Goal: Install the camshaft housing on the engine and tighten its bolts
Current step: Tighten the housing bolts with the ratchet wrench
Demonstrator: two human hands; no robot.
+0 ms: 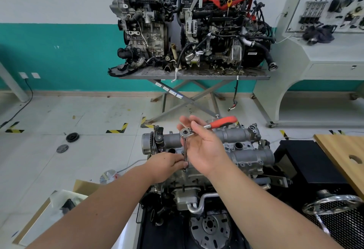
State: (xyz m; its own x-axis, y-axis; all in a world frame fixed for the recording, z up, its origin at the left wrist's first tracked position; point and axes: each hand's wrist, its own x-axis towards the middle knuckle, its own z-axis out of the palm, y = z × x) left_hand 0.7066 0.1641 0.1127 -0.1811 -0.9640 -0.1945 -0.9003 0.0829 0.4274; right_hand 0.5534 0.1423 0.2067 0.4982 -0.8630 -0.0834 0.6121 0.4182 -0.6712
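Note:
The grey camshaft housing point(242, 142) lies on top of the engine point(189, 193) in the lower middle of the view. A ratchet wrench point(222, 122) with a red handle carries a long chrome extension that stands upright on a bolt at the housing's near edge. My left hand point(167, 165) pinches the lower end of the extension just above the bolt. My right hand point(202, 148) is at the ratchet head, thumb and fingers loosely around it, with fingers mostly straight. The bolt itself is hidden by the socket.
Two other engines point(187, 26) stand on a scissor-lift table at the wall. A cardboard box point(55, 209) sits at lower left, a wooden board point(342, 154) and a black mesh crate point(338, 217) at right. Round parts point(72, 137) lie on the floor.

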